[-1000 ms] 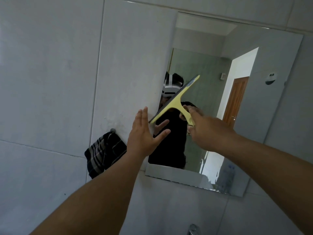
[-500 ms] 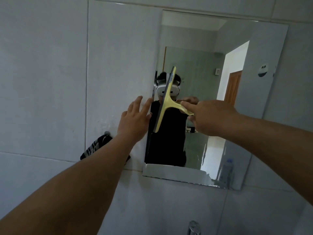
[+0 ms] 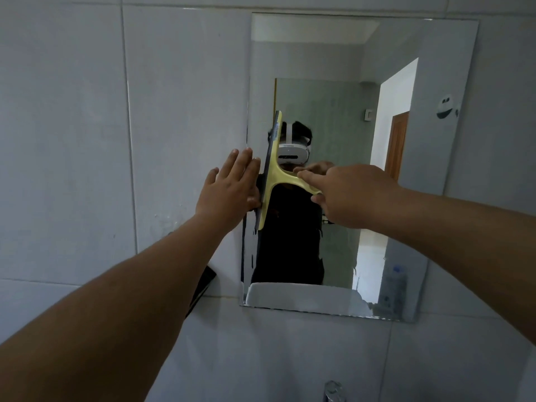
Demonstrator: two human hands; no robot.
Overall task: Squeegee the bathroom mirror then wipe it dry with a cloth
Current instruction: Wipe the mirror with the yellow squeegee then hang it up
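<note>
A frameless rectangular mirror (image 3: 429,158) hangs on the grey tiled wall. My right hand (image 3: 351,195) is shut on the handle of a yellow squeegee (image 3: 272,175), whose dark blade stands almost upright against the glass near the mirror's left edge. With fingers spread, my left hand (image 3: 232,190) lies flat on the wall at that edge, just left of the blade. A dark striped cloth (image 3: 204,281) hangs on the wall below and left of the mirror, mostly hidden behind my left forearm.
A chrome tap top (image 3: 333,390) shows at the bottom edge, below the mirror. A small round hook or sticker (image 3: 445,107) sits near the mirror's upper right. Grey tiles (image 3: 63,140) surround the mirror on all sides.
The squeegee has turned from a slant to nearly upright and moved left to the mirror's left edge. My left hand rose and shifted beside the blade. My forearm now covers most of the cloth.
</note>
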